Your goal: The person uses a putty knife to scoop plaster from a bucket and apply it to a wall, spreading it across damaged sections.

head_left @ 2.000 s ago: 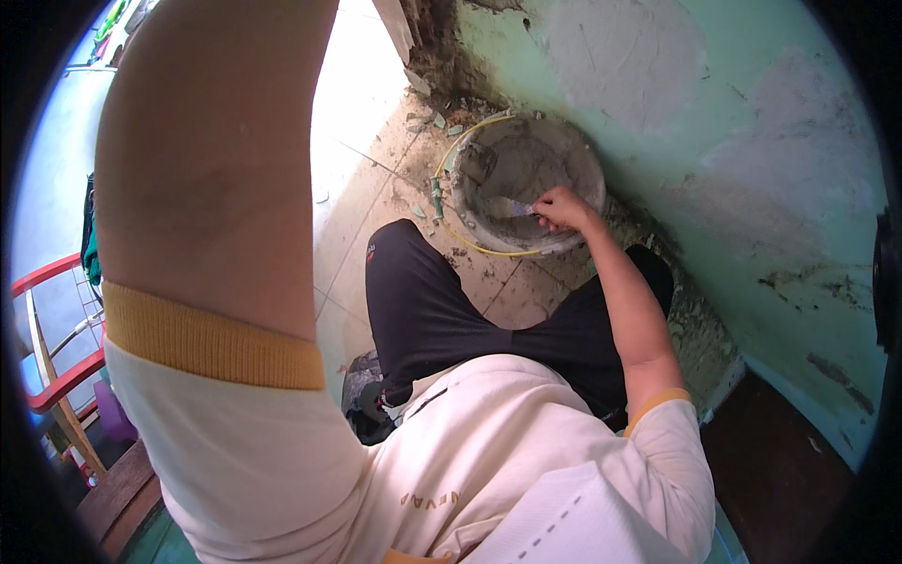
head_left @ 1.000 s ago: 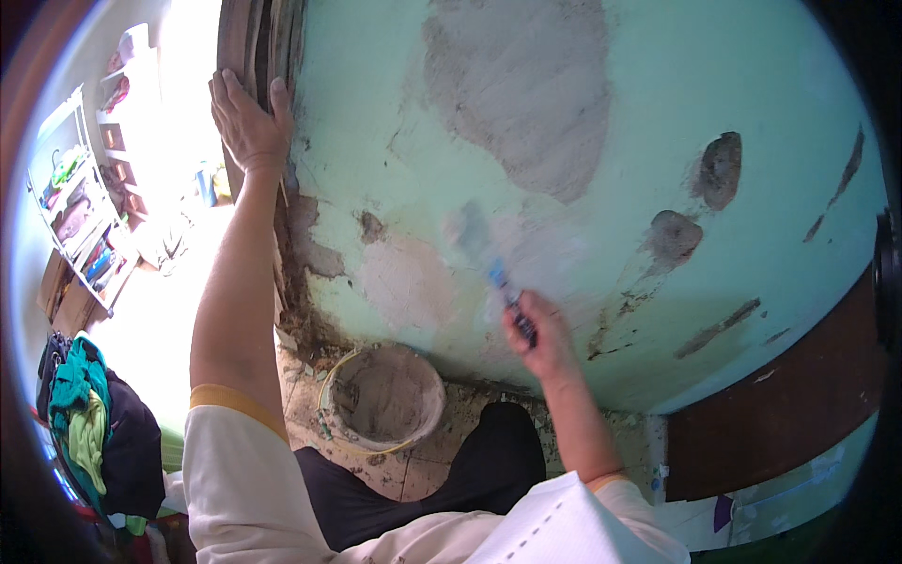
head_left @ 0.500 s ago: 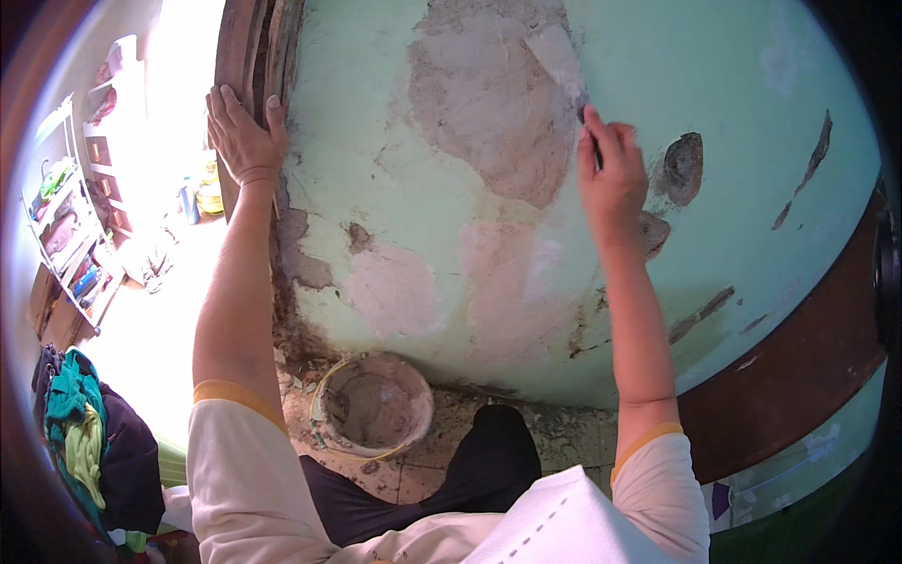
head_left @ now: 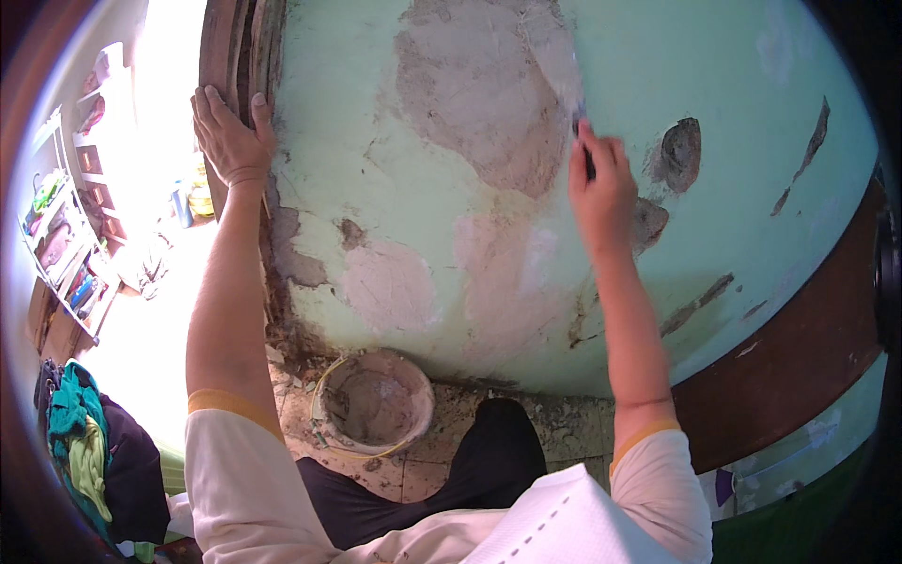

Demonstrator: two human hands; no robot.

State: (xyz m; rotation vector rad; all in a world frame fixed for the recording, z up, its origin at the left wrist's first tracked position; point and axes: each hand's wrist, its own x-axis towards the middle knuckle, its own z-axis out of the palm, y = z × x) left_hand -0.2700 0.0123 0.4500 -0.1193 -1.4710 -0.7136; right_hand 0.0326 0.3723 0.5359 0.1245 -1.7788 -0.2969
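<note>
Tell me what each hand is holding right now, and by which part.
The right hand grips a small scraper-like tool by its handle, blade against the wall. The left hand holds nothing; it rests flat on the door frame.

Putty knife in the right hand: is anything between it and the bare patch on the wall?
Nothing visible. The right hand holds the putty knife right at the edge of the bare patch on the green wall. The left hand rests far off on the door frame.

One bucket (head_left: 376, 404), two hands (head_left: 230, 136).
</note>
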